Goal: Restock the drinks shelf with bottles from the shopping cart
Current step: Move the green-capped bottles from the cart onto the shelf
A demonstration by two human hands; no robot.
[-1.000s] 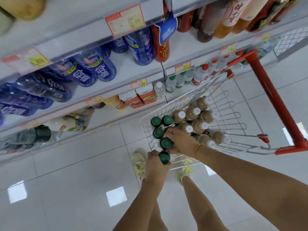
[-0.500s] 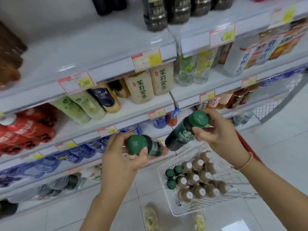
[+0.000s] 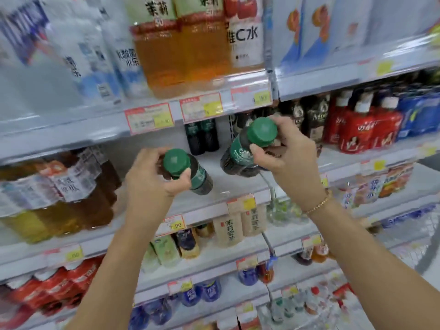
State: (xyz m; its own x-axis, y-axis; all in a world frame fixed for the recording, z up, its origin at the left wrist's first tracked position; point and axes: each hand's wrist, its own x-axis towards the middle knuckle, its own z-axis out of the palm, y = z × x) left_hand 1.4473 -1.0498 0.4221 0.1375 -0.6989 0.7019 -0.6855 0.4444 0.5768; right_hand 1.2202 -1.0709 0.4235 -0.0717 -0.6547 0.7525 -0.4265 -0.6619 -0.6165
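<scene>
The left hand (image 3: pixel 152 179) and right hand (image 3: pixel 289 154) clamp their fingers round the left bottle (image 3: pixel 198 178) and right bottle (image 3: pixel 234 154) near the caps, bases aimed beyond the fingertips at the shelf (image 3: pixel 228 184), seemingly for base-first placement.

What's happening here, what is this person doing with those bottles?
A person is stocking a shop's drinks shelf. The left hand grips one green-capped bottle, and the right hand grips another green-capped bottle. Both are held up, tilted, in front of the middle shelf. Two matching dark bottles stand at the back of it, with bare space before them. Neither held bottle is set down yet.
</scene>
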